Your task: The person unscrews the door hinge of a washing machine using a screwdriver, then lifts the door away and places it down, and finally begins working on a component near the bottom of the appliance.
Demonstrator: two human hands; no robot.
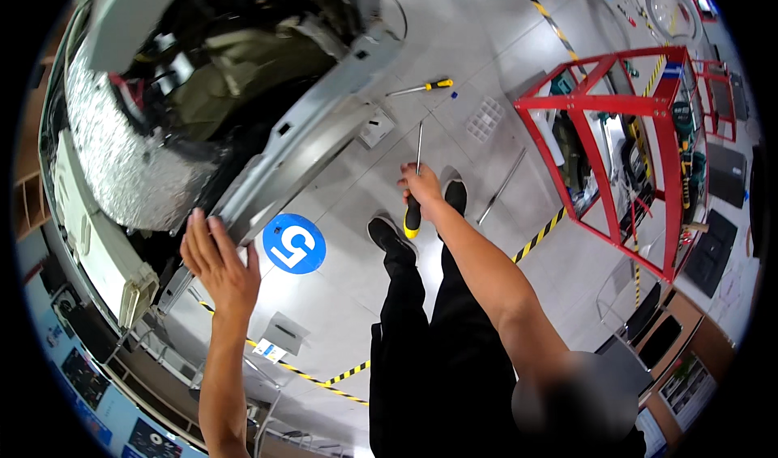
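My left hand point(219, 259) lies with its fingers stretched out against the lower end of the metal sill point(279, 146) of an opened car body. My right hand point(421, 186) is closed around a screwdriver point(412, 216) with a black and yellow handle. Its long shaft points away from me and its handle end hangs below my fist. Inside the car body, silver foil insulation point(130, 142) and dark wiring show beside the sill. A second screwdriver point(435, 86), yellow and black, lies on the floor beyond my right hand.
A clear compartment box point(485, 119) and a metal rod point(502, 186) lie on the floor to the right. Farther right stands a red metal frame cart point(600, 103) holding tools. A round blue floor sticker point(294, 244) and yellow-black tape point(539, 235) mark the tiles.
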